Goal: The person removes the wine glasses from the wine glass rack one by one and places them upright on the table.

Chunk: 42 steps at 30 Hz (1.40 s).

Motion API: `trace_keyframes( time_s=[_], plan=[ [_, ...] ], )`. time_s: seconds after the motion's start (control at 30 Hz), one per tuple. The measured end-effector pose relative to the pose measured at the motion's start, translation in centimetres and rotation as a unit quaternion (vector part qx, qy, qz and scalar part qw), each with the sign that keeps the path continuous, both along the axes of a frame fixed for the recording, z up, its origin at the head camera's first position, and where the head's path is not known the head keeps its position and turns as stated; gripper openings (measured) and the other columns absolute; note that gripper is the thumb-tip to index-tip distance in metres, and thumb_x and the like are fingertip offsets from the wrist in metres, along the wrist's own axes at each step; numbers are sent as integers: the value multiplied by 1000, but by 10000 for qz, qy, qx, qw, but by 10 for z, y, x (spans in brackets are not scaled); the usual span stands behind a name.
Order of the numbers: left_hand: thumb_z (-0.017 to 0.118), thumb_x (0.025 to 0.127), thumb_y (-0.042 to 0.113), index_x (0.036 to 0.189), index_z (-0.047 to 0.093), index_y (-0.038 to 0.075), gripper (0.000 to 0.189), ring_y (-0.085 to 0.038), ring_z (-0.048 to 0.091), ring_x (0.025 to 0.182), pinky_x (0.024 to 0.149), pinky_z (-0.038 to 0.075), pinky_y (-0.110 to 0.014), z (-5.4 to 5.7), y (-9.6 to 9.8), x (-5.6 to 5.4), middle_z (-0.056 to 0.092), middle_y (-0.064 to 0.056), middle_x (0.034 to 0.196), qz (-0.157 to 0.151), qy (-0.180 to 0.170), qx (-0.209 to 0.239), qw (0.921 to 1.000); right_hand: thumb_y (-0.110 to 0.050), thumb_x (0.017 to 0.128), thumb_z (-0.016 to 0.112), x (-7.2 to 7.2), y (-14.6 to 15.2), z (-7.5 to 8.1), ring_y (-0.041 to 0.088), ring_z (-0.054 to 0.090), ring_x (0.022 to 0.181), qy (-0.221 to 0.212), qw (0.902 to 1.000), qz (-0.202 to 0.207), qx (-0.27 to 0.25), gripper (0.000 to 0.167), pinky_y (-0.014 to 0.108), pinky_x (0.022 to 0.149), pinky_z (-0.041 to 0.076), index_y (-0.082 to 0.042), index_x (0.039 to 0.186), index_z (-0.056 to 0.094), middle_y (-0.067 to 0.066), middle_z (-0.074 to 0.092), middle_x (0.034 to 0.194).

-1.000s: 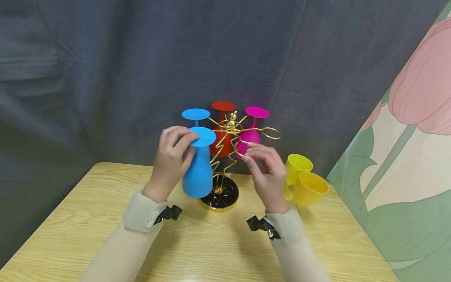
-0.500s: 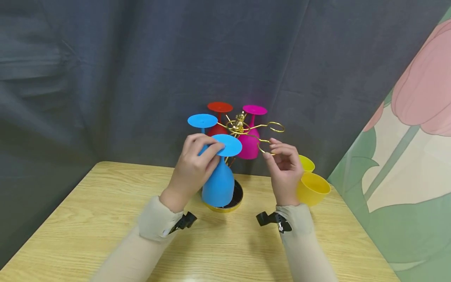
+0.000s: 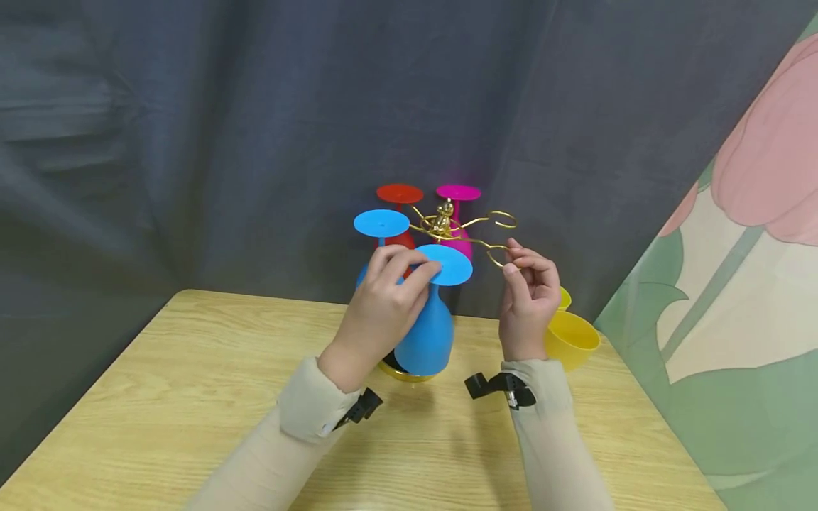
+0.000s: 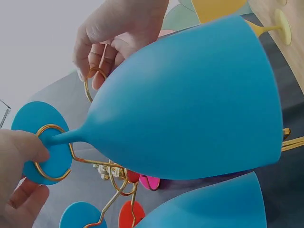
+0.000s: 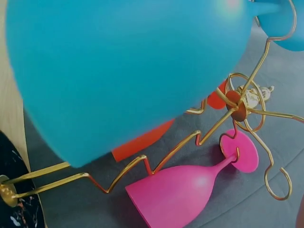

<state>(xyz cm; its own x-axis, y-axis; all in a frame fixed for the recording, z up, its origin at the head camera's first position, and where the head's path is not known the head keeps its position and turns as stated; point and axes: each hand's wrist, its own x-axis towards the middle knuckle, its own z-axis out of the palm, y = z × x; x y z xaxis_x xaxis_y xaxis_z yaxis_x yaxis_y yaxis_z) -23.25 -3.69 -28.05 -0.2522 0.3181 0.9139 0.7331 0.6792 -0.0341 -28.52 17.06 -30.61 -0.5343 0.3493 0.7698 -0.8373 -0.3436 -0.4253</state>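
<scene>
My left hand (image 3: 386, 305) pinches the round foot of a blue goblet (image 3: 427, 337), which hangs upside down. In the left wrist view its stem sits within an open gold ring (image 4: 53, 128) of the goblet rack (image 3: 443, 223). Thumb and fingers of my right hand (image 3: 530, 301) pinch another gold ring of the rack, with no goblet in it. A second blue goblet (image 3: 381, 223) hangs behind my left hand, which partly covers it. Farther back, a red goblet (image 3: 399, 193) and a magenta goblet (image 5: 180, 194) also hang upside down.
Two upright goblets, one orange-yellow (image 3: 571, 337) and one bright yellow (image 3: 565, 299), stand at the right, partly behind my right hand. The rack's round black base (image 5: 19, 209) rests on the wooden table (image 3: 211, 383). A dark curtain (image 3: 255, 142) hangs behind.
Both hands have moved right, the left one with the blue goblet. The rack's upper part has turned with them: the front goblets swung right, the red and magenta ones slightly left.
</scene>
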Motion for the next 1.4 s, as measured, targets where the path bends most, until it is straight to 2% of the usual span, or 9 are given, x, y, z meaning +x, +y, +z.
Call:
trace_keyframes(
  time_s=[0.37, 0.5, 0.6, 0.73, 0.8, 0.97, 1.13, 1.4],
  plan=[
    [76, 90, 5, 116, 72, 3, 26, -33, 55, 111, 93, 54, -39, -2, 0, -2, 66, -14, 115, -116, -257, -24, 9996, 11, 92, 58, -6, -1, 0, 33, 60, 120, -107, 9998, 120, -110, 8, 39, 107, 48, 5, 96, 61, 16, 64, 112],
    [72, 92, 3, 118, 71, 2, 26, -34, 55, 114, 96, 53, -40, -6, -2, -3, 64, -14, 118, -259, -373, 83, 9989, 10, 94, 60, -1, -2, 0, 32, 59, 119, -390, 9992, -47, -18, 8, 35, 104, 51, 6, 100, 62, 17, 63, 117],
    [68, 92, 2, 119, 69, 2, 27, -34, 54, 117, 99, 52, -40, -9, -5, -4, 62, -15, 122, -345, -368, 157, 9986, 6, 95, 62, 5, -1, -1, 30, 58, 117, -814, 9965, -186, 42, 13, 32, 101, 52, 5, 109, 64, 16, 60, 123],
    [66, 90, 0, 124, 65, 2, 33, -35, 52, 123, 103, 51, -42, -15, -9, -5, 57, -18, 131, -376, -312, 306, 9983, -1, 98, 64, 15, -2, -1, 32, 60, 117, -1489, 9886, -226, 26, 30, 33, 100, 53, -1, 127, 57, 15, 51, 132],
    [66, 89, -1, 128, 62, 2, 39, -35, 51, 126, 103, 51, -43, -18, -11, -6, 54, -19, 135, -367, -300, 391, 9981, -4, 98, 65, 19, -2, -2, 32, 62, 114, -1705, 9852, -189, -61, 36, 35, 98, 54, -3, 132, 52, 18, 46, 134],
    [65, 89, -1, 134, 51, -1, 47, -36, 51, 123, 101, 51, -44, -28, -15, -6, 53, -20, 136, -430, -417, 668, 9960, -7, 98, 65, 30, 1, -6, 24, 68, 97, -2200, 9749, -270, -192, 34, 34, 90, 58, -5, 129, 52, 18, 47, 128],
    [63, 91, 0, 131, 51, -2, 42, -36, 52, 117, 96, 50, -47, -45, -20, -4, 54, -20, 131, -522, -727, 1070, 9902, -7, 100, 63, 41, 7, -14, 23, 67, 94, -2821, 9567, -599, 407, 26, 32, 82, 61, -6, 124, 54, 13, 52, 124],
    [63, 93, 1, 130, 55, -3, 38, -38, 51, 117, 93, 49, -50, -72, -24, -6, 52, -22, 129, -491, -1264, 1674, 9765, -12, 102, 60, 46, 9, -27, 25, 67, 99, -3126, 9375, -609, 1404, 25, 31, 83, 60, 1, 124, 55, 12, 54, 122]
  ],
)
